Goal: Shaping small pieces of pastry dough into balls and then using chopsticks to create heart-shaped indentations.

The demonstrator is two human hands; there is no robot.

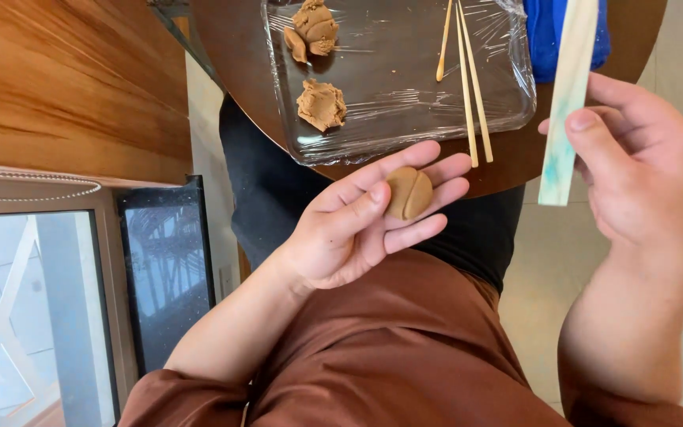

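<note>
A grooved brown clay ball (pixel 409 193) is cradled on the half-open fingers of the left hand (pixel 357 225), steadied by the thumb. A flat wooden stick (pixel 567 103) is pinched upright in the right hand (pixel 634 170), at 3 o'clock from the ball. At 12 o'clock, a film-wrapped tray (pixel 405 119) with clay lumps (pixel 322 104) and skewers (pixel 468 79) is seen on the round table (pixel 231 39).

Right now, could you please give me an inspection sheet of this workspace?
Surface: dark round table, mostly covered by a tray.
Job's things: scored brown clay ball on the left hand's fingers; flat stick with teal stains.
Clutter: film-wrapped clear tray holding clay lumps and thin skewers.
Grippers: left hand open, palm up; right hand shut on the stick.
Cables: nothing seen.
Surroundings: wooden panel, glass pane, blue item behind the tray.
</note>
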